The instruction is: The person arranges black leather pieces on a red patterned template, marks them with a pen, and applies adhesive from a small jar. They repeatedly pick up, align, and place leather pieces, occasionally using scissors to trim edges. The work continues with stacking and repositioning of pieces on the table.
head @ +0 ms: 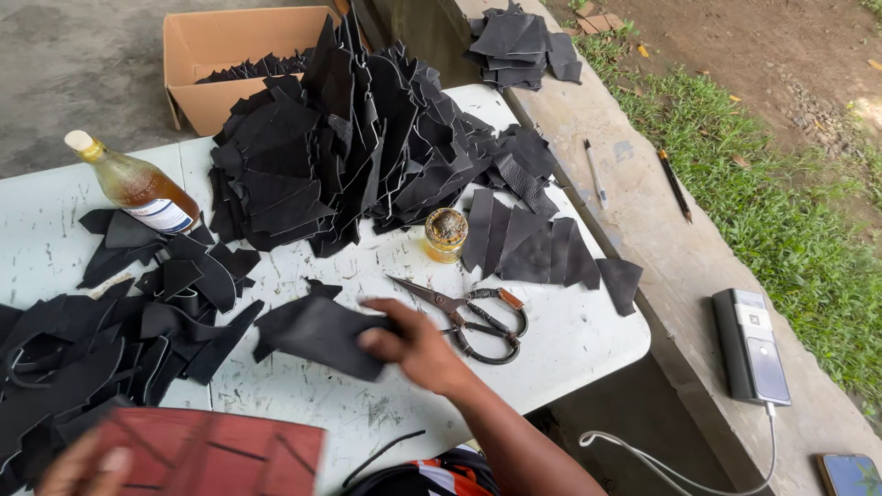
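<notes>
black leather, thin and floppy by the look of it: the right hand pinches a dark leather piece at its right edge, thumb on top and fingers under, the grip closed on it just above the white table near the middle of the view. the piece droops and curls at its far corner, so it likely weighs little, bends freely and is not fragile; a hold along an edge or a corner seems enough, though the matte grain may slide against other scraps.

the left hand, at seven o'clock, rests on a dark red ruled board; whether its grip is closed on the board i cannot tell (only fingertips show, blurred).

just at three o'clock of the right hand lie black-handled scissors, blades partly open. at twelve o'clock stands a small amber jar with a dark lid, and behind it a big fanned heap of leather offcuts.

packages and labels: a brown cardboard box at eleven o'clock, open-topped, holding more scraps; a glass bottle of amber liquid at ten o'clock, lying tilted, with a pale cap and a white label with a blue band. on the concrete ledge at four o'clock sits a dark power bank with a white cable.
</notes>
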